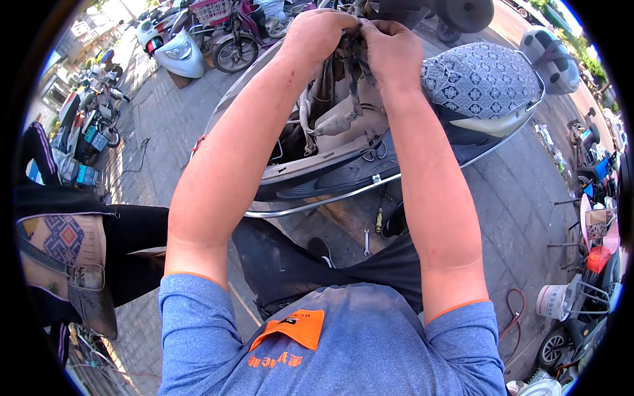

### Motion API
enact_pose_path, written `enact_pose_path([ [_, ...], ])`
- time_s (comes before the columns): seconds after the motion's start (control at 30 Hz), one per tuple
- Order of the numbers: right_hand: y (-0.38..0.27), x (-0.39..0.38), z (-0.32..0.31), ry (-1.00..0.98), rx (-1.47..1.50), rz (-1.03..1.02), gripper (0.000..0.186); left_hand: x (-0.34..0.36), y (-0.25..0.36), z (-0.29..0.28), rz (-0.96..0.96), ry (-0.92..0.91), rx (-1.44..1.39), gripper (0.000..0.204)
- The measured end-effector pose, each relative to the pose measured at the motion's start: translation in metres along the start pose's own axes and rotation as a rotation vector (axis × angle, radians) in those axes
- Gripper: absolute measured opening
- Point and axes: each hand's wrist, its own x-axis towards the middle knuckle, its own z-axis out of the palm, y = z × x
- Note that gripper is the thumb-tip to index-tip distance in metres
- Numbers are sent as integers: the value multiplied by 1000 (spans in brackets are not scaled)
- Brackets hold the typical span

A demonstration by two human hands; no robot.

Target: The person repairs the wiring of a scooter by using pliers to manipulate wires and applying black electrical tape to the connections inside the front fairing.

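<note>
My left hand [317,36] and my right hand [396,56] meet at the top centre over an opened scooter body [340,122], both with fingers pinched at a small part I cannot make out among dark cables and metal. Hoses, wiring and a dusty inner housing show below them. The scooter's seat [479,79] has a patterned cover, and a chrome rail [310,206] runs along its lower side. An open-ended wrench [366,243] and a yellow-handled screwdriver [379,221] lie on the pavement beneath the scooter, near my feet.
Another person [79,257], in dark clothes with a bag, is close at my left. A white scooter [178,53] and parked bikes [89,132] stand at upper left. At right are a white bucket [551,300], a red hose [512,317] and more vehicles; a silver car [548,59] is behind the seat.
</note>
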Motion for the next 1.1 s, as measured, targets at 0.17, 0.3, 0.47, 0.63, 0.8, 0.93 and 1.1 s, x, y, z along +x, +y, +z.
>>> enact_pose_path([
  [0.17,3,7,-5,-87,59,110,30,-22,38,10,-280,38,-216,21],
  [0.3,-5,8,-8,-254,185,262,28,-37,46,0,-218,55,-118,25],
  [0.47,-4,9,-10,-311,225,353,31,-98,55,-15,-182,236,-204,25],
  [0.63,-12,8,-14,-384,309,417,24,-197,50,-17,-345,210,-407,18],
  [0.8,-21,9,-14,-376,341,461,20,-280,5,-19,-577,-15,-490,18],
  [0.93,-17,16,-19,-476,332,460,16,-321,-49,-38,-755,-402,-674,25],
  [1.1,-31,20,-17,-511,197,453,13,-359,-115,-45,-909,-828,-844,33],
])
